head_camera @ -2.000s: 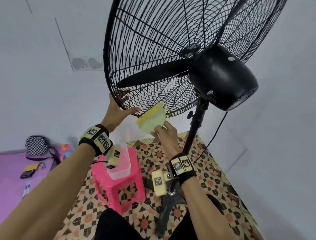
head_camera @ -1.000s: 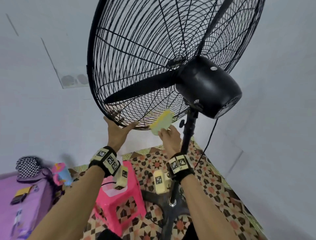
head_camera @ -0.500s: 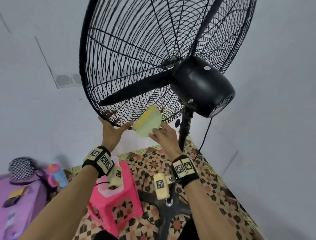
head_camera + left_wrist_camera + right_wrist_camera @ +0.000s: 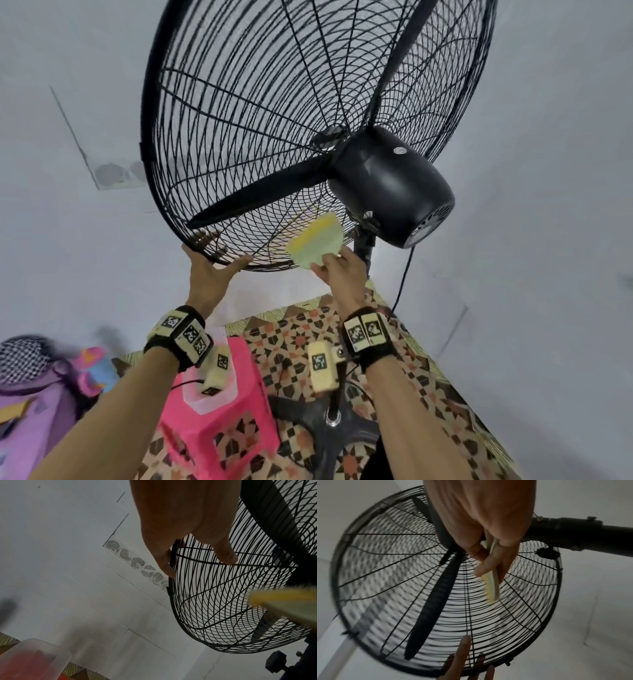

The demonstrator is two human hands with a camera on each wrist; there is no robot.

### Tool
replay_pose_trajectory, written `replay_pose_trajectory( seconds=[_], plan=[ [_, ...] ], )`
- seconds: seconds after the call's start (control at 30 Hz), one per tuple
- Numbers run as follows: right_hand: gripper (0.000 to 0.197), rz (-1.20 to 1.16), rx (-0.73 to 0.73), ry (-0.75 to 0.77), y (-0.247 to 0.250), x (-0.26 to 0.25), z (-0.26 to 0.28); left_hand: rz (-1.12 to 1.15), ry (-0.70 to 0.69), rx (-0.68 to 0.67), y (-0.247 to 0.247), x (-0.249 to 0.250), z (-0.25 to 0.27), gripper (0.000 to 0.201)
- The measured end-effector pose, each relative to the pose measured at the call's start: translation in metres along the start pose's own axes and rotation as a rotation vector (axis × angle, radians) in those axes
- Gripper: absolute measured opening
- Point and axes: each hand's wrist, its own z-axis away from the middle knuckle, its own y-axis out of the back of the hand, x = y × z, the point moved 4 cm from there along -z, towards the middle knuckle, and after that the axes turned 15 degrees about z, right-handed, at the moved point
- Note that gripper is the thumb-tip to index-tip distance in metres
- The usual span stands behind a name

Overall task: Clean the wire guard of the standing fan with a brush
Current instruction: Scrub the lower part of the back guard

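At the lower back of the wire guard (image 4: pixel 246 144), the right hand (image 4: pixel 342 270) is gripping a pale green brush (image 4: pixel 317 245) with a yellow bristle edge; in the right wrist view the thumb and fingers (image 4: pixel 488 566) are pinching the flat body of the brush (image 4: pixel 491 586), with the bristle side turned toward the wires. Contact between bristles and wires is probable but cannot be confirmed from these views. The left hand (image 4: pixel 210 274) is bracing the bottom rim of the guard, its grip wrapping the rim: in the left wrist view the fingers (image 4: pixel 164 561) are hooking over the black rim (image 4: pixel 172 555) while the thumb is lying along the rear wires. The standing fan's motor housing (image 4: pixel 390 186) is sitting just beside the brush, on the pole (image 4: pixel 363 246), and one blade (image 4: pixel 260 200) is visible inside the cage. Below, a pink stool (image 4: pixel 219 425) carrying a clear container (image 4: pixel 205 394) is standing on the patterned floor mat (image 4: pixel 428 394).

Assessment: the brushing step is in progress on the lower rear section, close to the motor. Much of the guard is appearing untreated, so the task is judged to be in an early or middle stage. The next stroke is calling for steady travel along the wires, with the left hand holding the cage firm against wobble and the brush clearing the housing.
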Motion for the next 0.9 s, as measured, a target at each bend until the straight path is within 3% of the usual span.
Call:
replay_pose_trajectory(
  seconds=[0.07, 0.23, 0.43, 0.6, 0.77, 0.9],
  plan=[
    [0.021, 0.005, 0.007, -0.007, -0.005, 0.0, -0.002, 0.0, 0.012, -0.001, 0.0, 0.001, 0.0, 0.156],
    [0.028, -0.021, -0.206, 0.049, -0.002, -0.016, 0.005, -0.008, 0.008, 0.001, -0.002, 0.0, 0.004, 0.148],
    [0.034, 0.045, -0.034, -0.004, 0.001, -0.01, -0.007, 0.01, 0.011, -0.003, 0.002, -0.007, 0.001, 0.165],
    [0.031, 0.015, -0.211, 0.066, 0.003, -0.022, 0.005, -0.006, -0.025, 0.005, -0.001, -0.006, 0.005, 0.154],
    [0.029, 0.016, 0.064, 0.039, 0.009, -0.017, -0.006, -0.024, -0.048, -0.003, -0.003, -0.004, 0.006, 0.135],
    [0.028, 0.072, -0.017, 0.113, -0.001, -0.025, -0.004, -0.022, -0.045, 0.012, 0.0, -0.007, 0.004, 0.143]
  ],
)
